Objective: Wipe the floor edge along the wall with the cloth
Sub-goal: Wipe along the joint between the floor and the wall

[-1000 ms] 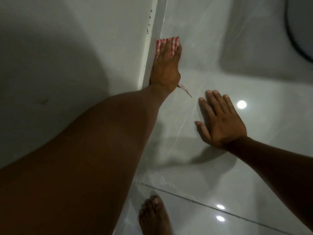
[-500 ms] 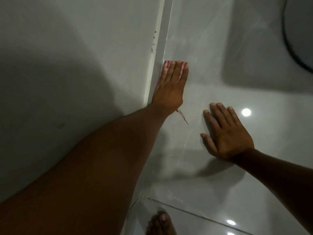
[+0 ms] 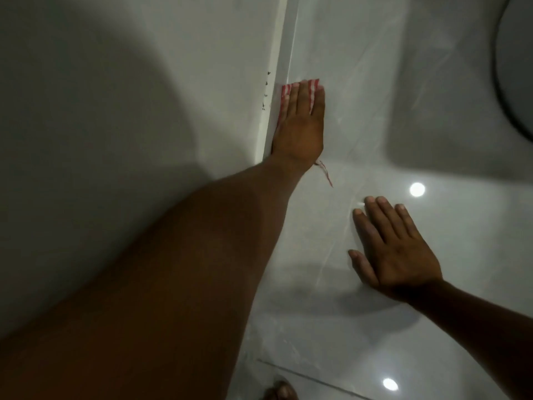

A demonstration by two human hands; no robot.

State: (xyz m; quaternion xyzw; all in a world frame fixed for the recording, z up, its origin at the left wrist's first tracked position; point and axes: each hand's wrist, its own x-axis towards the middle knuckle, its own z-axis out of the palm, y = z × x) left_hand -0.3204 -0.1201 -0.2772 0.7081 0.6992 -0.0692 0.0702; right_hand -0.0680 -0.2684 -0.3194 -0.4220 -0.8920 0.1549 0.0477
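My left hand (image 3: 300, 128) lies flat on a red-and-white striped cloth (image 3: 313, 85), pressing it onto the glossy floor right against the white skirting strip (image 3: 284, 62) at the foot of the wall. Only the cloth's far end beyond my fingertips and a thin tail near my wrist show; the rest is hidden under the palm. My right hand (image 3: 395, 249) rests flat on the floor tile to the right and nearer me, fingers spread, holding nothing.
The pale wall (image 3: 144, 96) fills the left side. Small dark specks (image 3: 266, 90) mark its lower edge. A dark round object (image 3: 516, 82) sits at the far right. My bare toes (image 3: 281, 391) show at the bottom, by a tile joint (image 3: 317, 376).
My left hand slid the cloth back toward me along the skirting, then pushed it forward again. My right hand stays planted on the floor.
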